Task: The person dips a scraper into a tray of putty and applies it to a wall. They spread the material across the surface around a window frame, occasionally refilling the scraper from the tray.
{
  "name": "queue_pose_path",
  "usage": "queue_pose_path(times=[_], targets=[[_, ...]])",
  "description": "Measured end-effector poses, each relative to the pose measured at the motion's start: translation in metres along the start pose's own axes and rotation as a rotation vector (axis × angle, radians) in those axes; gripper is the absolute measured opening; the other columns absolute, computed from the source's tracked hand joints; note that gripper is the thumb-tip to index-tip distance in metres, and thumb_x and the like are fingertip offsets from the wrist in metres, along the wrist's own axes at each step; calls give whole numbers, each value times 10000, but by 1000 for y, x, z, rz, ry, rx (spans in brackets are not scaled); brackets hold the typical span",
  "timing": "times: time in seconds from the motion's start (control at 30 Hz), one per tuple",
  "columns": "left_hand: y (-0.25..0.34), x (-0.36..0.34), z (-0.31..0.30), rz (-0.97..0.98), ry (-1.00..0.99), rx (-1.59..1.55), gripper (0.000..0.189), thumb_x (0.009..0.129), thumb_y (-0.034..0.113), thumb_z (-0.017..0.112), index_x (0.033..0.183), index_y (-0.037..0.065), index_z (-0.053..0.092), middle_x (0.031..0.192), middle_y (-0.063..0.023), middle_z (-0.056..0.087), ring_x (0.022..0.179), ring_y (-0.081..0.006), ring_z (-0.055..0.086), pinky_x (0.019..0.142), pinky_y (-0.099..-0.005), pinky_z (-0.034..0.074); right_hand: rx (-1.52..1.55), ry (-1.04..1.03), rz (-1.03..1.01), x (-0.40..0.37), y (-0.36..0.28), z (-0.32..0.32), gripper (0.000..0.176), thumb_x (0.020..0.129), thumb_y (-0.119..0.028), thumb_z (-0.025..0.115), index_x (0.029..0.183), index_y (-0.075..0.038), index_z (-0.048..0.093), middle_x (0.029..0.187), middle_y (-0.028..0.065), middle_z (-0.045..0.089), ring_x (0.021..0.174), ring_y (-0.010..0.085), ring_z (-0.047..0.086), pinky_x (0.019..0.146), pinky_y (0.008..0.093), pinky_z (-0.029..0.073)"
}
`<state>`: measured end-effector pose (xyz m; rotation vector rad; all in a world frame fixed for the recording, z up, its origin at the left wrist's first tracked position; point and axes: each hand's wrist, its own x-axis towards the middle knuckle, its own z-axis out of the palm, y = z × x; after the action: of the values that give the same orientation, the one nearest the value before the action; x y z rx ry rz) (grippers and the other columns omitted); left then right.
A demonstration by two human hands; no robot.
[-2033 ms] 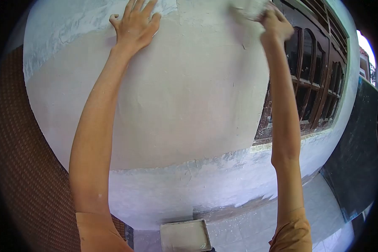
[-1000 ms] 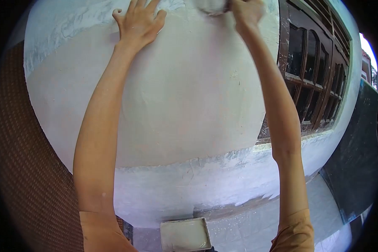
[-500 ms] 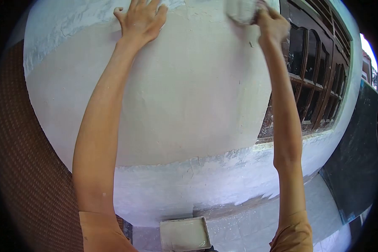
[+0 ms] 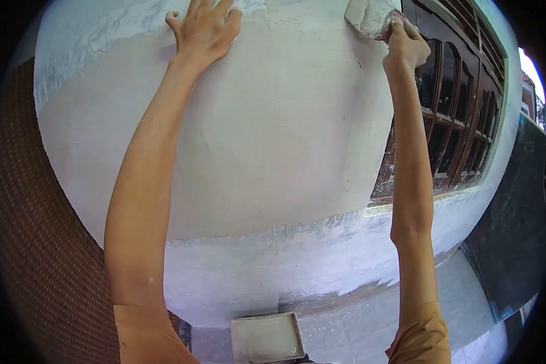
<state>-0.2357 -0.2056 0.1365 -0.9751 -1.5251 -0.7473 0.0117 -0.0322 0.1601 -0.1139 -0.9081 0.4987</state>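
Note:
High on the pale plastered wall [image 4: 273, 139], my left hand [image 4: 205, 31] rests with its fingers spread and nothing in it. My right hand [image 4: 406, 43], at the upper right beside the window frame, grips a flat scraper-like tool [image 4: 373, 18] smeared with whitish paste. The tool's blade lies at the wall surface near the top edge of the view. Smooth beige coating covers the middle of the wall, with rougher bluish-white bands above and below it.
A brown wooden window [image 4: 449, 91] with dark panes is at the right. A rectangular tray [image 4: 267, 338] of pale material sits on the tiled floor [image 4: 340, 330]. Brown woven matting [image 4: 48, 242] lines the left, and a dark panel [image 4: 509, 218] leans at the far right.
My right hand has moved slightly right and down with the tool, which is now tilted differently and less blurred. My left hand has stayed at the same place on the wall.

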Motion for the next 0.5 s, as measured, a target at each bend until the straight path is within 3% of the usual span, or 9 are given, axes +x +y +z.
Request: queue_pose_path(times=[0.07, 0.13, 0.2, 0.27, 0.33, 0.47, 0.5], targets=[[-1, 0, -1, -8, -2, 0, 609, 1002, 296, 441, 1596, 221, 328, 1692, -39, 222, 1553, -284, 205, 1162, -755, 139, 41, -34, 119, -8, -2, 13, 245, 963, -36, 650, 1189, 11, 732, 816, 67, 720, 601, 103, 593, 511, 283, 514], [1, -1, -4, -8, -7, -8, 610, 1004, 295, 443, 1597, 222, 325, 1692, -40, 222, 1553, -284, 205, 1164, -753, 137, 266, -379, -12, -39, 11, 41, 274, 967, -87, 673, 1209, 32, 719, 814, 63, 719, 618, 104, 587, 520, 277, 497], [-1, -4, -9, -11, -23, -30, 609, 1005, 293, 449, 1597, 225, 324, 1692, -42, 224, 1551, -285, 208, 1163, -752, 139, 14, -399, -1, -76, -2, 63, 299, 920, -145, 745, 1172, 15, 747, 915, 86, 763, 682, 96, 599, 602, 285, 493], [-3, 0, -6, -11, -37, -10, 608, 1004, 293, 453, 1596, 225, 329, 1691, -43, 225, 1551, -286, 210, 1162, -752, 142, -80, -367, -37, -71, 1, 61, 296, 945, -81, 677, 1223, 11, 718, 1037, 149, 770, 830, 195, 711, 742, 321, 569], [-6, 1, -6, -24, -48, 17, 607, 1004, 293, 457, 1594, 225, 333, 1690, -43, 227, 1550, -288, 211, 1161, -752, 145, 105, -311, -129, -5, 60, 32, 232, 912, -14, 723, 1133, 55, 732, 976, 132, 749, 760, 167, 708, 676, 289, 604], [-4, 1, -2, 8, -22, -5, 608, 1000, 309, 461, 1589, 215, 343, 1690, -48, 228, 1553, -284, 205, 1165, -744, 149, 99, -20, -83, 42, 61, -59, 238, 922, 1, 709, 1154, 53, 728, 1053, 148, 749, 835, 177, 721, 723, 274, 605], [-5, 2, 2, 7, -14, -2, 610, 999, 315, 463, 1588, 210, 345, 1690, -50, 228, 1555, -282, 203, 1169, -738, 149, 119, 69, -14, 32, 47, -63, 217, 911, -16, 718, 1115, 53, 742, 1007, 131, 753, 803, 172, 719, 706, 280, 608]])
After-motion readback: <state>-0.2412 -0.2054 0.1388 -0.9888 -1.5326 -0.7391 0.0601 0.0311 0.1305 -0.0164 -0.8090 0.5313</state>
